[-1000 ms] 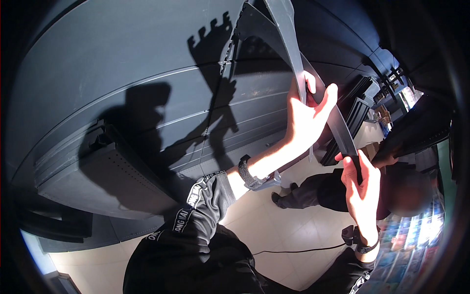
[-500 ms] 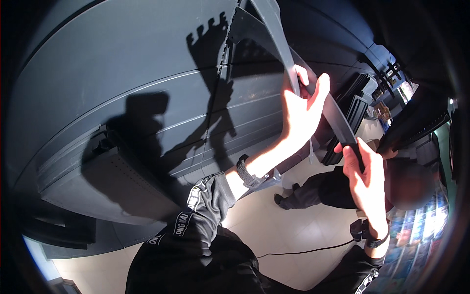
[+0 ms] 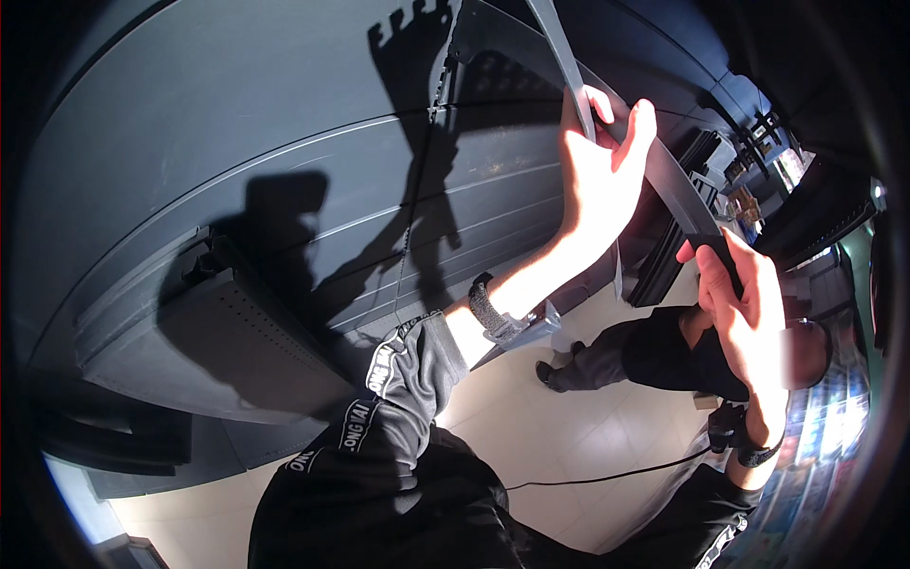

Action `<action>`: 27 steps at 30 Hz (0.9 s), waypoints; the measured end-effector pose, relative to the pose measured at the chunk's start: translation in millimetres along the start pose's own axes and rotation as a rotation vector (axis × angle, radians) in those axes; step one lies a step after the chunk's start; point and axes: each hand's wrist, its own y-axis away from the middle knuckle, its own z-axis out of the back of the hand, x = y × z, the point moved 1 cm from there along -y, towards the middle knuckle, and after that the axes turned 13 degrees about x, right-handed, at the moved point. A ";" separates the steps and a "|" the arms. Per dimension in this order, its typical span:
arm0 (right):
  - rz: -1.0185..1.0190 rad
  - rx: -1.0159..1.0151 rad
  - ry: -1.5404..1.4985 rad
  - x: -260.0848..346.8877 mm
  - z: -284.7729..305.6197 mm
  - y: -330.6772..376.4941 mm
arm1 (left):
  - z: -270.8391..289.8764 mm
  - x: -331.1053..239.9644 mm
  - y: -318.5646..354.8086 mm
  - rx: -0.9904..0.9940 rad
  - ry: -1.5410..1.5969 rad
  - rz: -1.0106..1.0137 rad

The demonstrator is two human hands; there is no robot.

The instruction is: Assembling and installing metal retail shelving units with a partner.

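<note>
Two long dark grey metal shelf brackets are in my hands, crossing near the wall. My left hand (image 3: pixel 607 185) is closed around the lower end of the thin, edge-on bracket (image 3: pixel 557 43), its thumb raised beside the second one. That second bracket (image 3: pixel 675 190) is broad and tapering; its wide end reaches the slotted upright (image 3: pixel 439 95) in the grey back panel, though I cannot tell whether it is hooked in. Around its narrow end, the fingers of my right hand (image 3: pixel 744 299) are wrapped. Hook-shaped teeth show in the shadow on the panel.
A grey shelf (image 3: pixel 261 346) juts out from the panel at lower left. Another person (image 3: pixel 664 351) is low near the floor, close beyond my right hand. Dark shelf parts (image 3: pixel 675 242) lean behind. A black cable (image 3: pixel 607 481) crosses the pale floor.
Both hands have shifted up and to the right in the picture, with the brackets still in them. The other person's head and arm have moved.
</note>
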 end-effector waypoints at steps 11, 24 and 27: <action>0.096 -0.009 -0.133 10.4 -2.1 0.7 | 7.6 -2.8 -7.0 0.035 -0.086 -0.067; 0.018 0.067 -0.062 17.2 -0.4 -0.4 | 8.4 -0.8 -9.0 0.035 -0.011 -0.074; 0.042 -0.014 -0.071 11.9 -7.8 4.7 | 9.9 -2.0 -9.0 0.033 -0.088 -0.079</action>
